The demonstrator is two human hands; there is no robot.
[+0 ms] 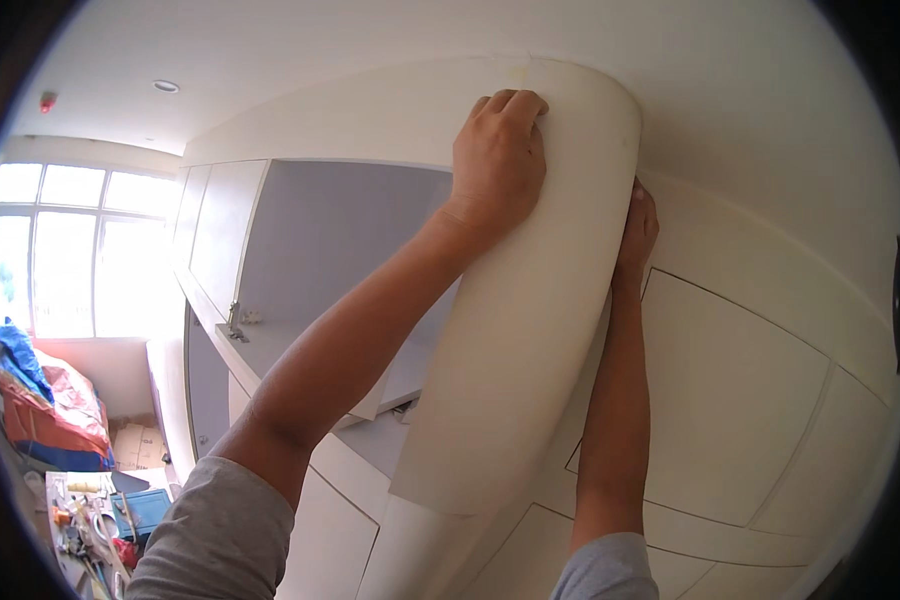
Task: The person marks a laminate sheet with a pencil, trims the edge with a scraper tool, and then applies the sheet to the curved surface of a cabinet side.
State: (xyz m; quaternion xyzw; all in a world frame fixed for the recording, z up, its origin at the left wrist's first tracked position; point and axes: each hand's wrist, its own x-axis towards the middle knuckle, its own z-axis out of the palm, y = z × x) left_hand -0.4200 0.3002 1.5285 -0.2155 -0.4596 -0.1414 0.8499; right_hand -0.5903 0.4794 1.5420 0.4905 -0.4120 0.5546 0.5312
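Observation:
A tall cream curved panel (540, 300) stands upright at a cabinet corner, its top close to the ceiling. My left hand (500, 155) is closed near the top of its left edge, fingers curled against the panel. On the opposite side, my right hand (640, 230) grips the right edge, its fingers partly hidden behind the curve. Both arms reach upward in grey sleeves. Left of the panel is an open cabinet compartment (340, 230) with a grey interior, and a metal hinge (235, 322) shows at its lower left corner.
Pale flat cabinet doors (740, 390) line the right side. The white ceiling (370, 50) lies close above. At the lower left are a table (65, 490) cluttered with tools, a red and blue covered pile (60, 400), and a bright window (65, 260) behind.

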